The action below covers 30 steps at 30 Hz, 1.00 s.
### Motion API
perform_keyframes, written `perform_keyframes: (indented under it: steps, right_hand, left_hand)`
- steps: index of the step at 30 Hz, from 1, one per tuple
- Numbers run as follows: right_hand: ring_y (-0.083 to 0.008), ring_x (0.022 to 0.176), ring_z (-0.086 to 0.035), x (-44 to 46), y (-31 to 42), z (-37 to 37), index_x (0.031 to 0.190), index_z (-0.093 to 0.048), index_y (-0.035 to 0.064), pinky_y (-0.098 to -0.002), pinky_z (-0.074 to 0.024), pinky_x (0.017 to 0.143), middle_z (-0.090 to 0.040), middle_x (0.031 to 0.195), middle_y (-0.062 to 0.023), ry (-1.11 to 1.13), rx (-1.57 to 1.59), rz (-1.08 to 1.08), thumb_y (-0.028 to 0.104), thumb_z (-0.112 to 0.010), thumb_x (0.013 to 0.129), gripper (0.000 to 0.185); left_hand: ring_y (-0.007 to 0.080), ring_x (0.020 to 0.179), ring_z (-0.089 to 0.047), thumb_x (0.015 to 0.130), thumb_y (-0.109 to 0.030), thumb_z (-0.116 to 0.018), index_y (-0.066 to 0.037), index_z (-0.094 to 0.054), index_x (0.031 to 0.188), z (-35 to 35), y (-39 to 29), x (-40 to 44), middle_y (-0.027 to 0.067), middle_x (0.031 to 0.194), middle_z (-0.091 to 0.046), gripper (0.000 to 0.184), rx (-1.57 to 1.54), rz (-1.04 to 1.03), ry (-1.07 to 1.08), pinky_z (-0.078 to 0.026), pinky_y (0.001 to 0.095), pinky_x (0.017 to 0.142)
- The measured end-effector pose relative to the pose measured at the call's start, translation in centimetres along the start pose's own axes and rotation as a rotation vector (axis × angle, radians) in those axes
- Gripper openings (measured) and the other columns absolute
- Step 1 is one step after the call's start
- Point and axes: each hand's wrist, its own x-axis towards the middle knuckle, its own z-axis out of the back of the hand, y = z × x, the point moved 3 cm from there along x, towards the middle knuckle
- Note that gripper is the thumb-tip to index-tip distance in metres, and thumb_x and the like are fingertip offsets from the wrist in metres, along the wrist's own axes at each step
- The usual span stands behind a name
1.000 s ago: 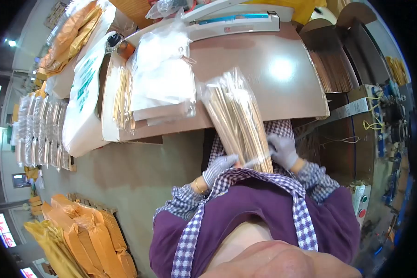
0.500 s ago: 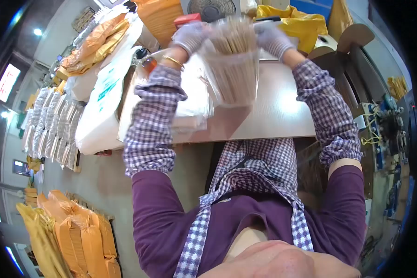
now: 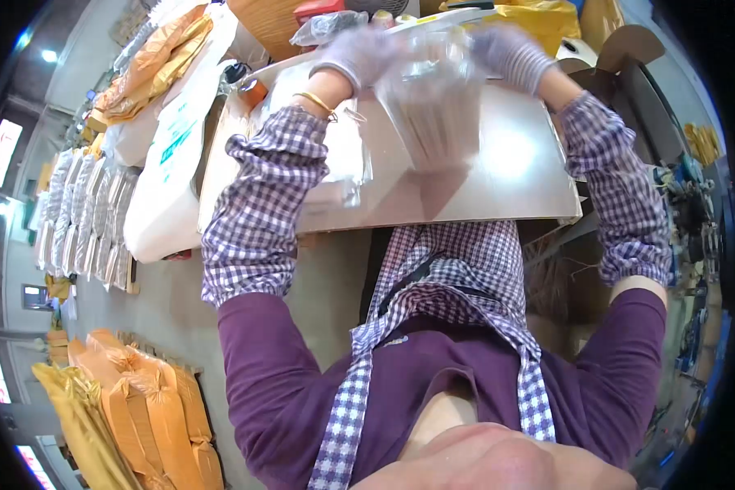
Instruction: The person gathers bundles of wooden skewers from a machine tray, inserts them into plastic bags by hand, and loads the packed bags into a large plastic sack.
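A clear plastic bag (image 3: 434, 122) full of thin, pale wooden sticks stands upright over the table (image 3: 335, 208). My left hand (image 3: 361, 59), in a striped whitish glove, is closed at the bag's upper left corner. At the upper right corner, my gloved right hand (image 3: 513, 59) grips the bag too. Motion blurs both hands and the bag's mouth, so single fingers are hard to make out. Left of the bag, flat clear plastic sheets or bags (image 3: 335, 167) lie on the table.
A white sack with green print (image 3: 171, 159) lies left of the table. Behind stand a red box (image 3: 318, 10) and yellow packaging (image 3: 539, 23). An open cardboard box (image 3: 629, 69) is at right. Orange wrapped bundles (image 3: 151, 408) stand on the floor at lower left.
The bag has shifted a little to the right in view, and its upper part is more smeared. Both hands have moved with it, the right one farther outward.
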Motion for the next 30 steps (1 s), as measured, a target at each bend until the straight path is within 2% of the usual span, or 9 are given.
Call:
perform_keyframes:
  steps: [2,5,9,10,12,14,22,26,30]
  right_hand:
    - [-0.0289,0.061,-0.057,-2.1,0.1,1.6,0.076,-0.06,0.0105,-0.036,-0.0474,0.058,-0.06,0.069,-0.0108,0.189,0.569,-0.396,0.021,-0.055,0.076,0.011]
    - [-0.0281,0.061,-0.058,-0.4,-0.6,7.9,0.073,-0.061,0.0084,-0.0337,-0.0465,0.057,-0.061,0.068,-0.008,-0.123,0.071,-0.131,0.022,-0.054,0.08,0.017]
    - [-0.0099,0.056,-0.053,-0.3,-4.0,12.9,0.074,-0.062,-0.0014,-0.023,-0.0439,0.053,-0.057,0.059,-0.0044,-0.528,0.912,-0.55,0.0,-0.051,0.071,0.012]
    - [-0.0099,0.056,-0.053,-0.6,-3.8,11.6,0.074,-0.062,-0.0014,-0.023,-0.0439,0.053,-0.057,0.059,-0.0044,-0.536,0.904,-0.541,0.0,-0.051,0.071,0.012]
    - [-0.0177,0.062,-0.058,-1.9,-1.6,6.6,0.08,-0.061,0.0017,-0.028,-0.0472,0.062,-0.062,0.072,-0.0093,-0.173,0.849,-0.411,0.015,-0.056,0.079,0.014]
    - [-0.0154,0.064,-0.056,-2.1,-0.8,5.6,0.082,-0.06,-0.0002,-0.0281,-0.0474,0.064,-0.061,0.072,-0.0115,0.193,0.79,-0.312,0.011,-0.056,0.078,0.013]
    - [-0.021,0.056,-0.052,-1.0,-2.5,3.7,0.08,-0.058,0.0021,-0.0281,-0.0455,0.06,-0.056,0.065,-0.0122,0.027,0.785,-0.444,0.012,-0.055,0.076,0.011]
    - [-0.0228,0.056,-0.053,-0.4,-1.9,3.0,0.079,-0.059,0.0033,-0.0292,-0.0454,0.059,-0.056,0.065,-0.0122,-0.058,0.871,-0.508,0.012,-0.055,0.075,0.01]
    - [-0.0228,0.06,-0.056,2.1,1.7,4.0,0.076,-0.06,0.007,-0.0311,-0.0465,0.06,-0.057,0.067,-0.0109,-0.069,0.825,-0.439,0.012,-0.056,0.073,0.007]
  left_hand:
    - [0.0243,0.074,-0.062,0.082,-0.018,-0.048,-0.012,-0.058,0.085,-1.0,-0.6,-0.8,0.0075,0.084,-0.062,0.012,-0.51,-0.058,0.111,-0.05,0.0371,0.057]
    - [0.0274,0.072,-0.057,0.084,-0.025,-0.048,-0.009,-0.062,0.084,-0.1,1.1,-1.0,0.0135,0.077,-0.06,0.022,-0.801,0.136,-0.099,-0.046,0.0374,0.063]
    - [0.0184,0.065,-0.055,0.078,-0.017,-0.056,-0.007,-0.057,0.082,6.5,7.5,0.8,0.0076,0.071,-0.056,0.011,-1.294,0.409,-0.341,-0.044,0.0301,0.055]
    - [0.0184,0.065,-0.055,0.078,-0.017,-0.056,-0.007,-0.057,0.082,6.0,7.5,0.9,0.0076,0.071,-0.056,0.011,-1.287,0.408,-0.354,-0.044,0.0301,0.055]
    - [0.015,0.064,-0.054,0.077,-0.015,-0.056,-0.006,-0.057,0.079,6.2,4.0,0.3,0.0052,0.068,-0.056,0.009,-0.161,-0.398,-0.609,-0.044,0.0264,0.056]
    - [0.0277,0.067,-0.061,0.083,-0.031,-0.05,-0.016,-0.062,0.087,0.7,0.7,0.0,0.0058,0.083,-0.063,0.02,-0.114,-0.298,0.038,-0.048,0.0389,0.063]
    - [0.0177,0.083,-0.059,0.072,-0.032,-0.069,-0.006,-0.044,0.121,-1.7,-1.6,-7.8,0.0081,0.097,-0.059,0.061,-1.448,1.064,-0.515,-0.048,0.0304,0.07]
    - [0.022,0.117,-0.038,0.064,-0.027,-0.077,-0.002,0.001,0.137,-4.0,-11.8,-8.9,0.0105,0.13,-0.034,0.109,-2.083,0.642,-0.633,-0.035,0.0326,0.095]
    - [0.0239,0.121,-0.032,0.06,-0.03,-0.08,-0.001,-0.001,0.136,-4.4,-14.5,-8.2,0.0123,0.133,-0.028,0.114,-2.169,0.723,-0.366,-0.032,0.0339,0.098]
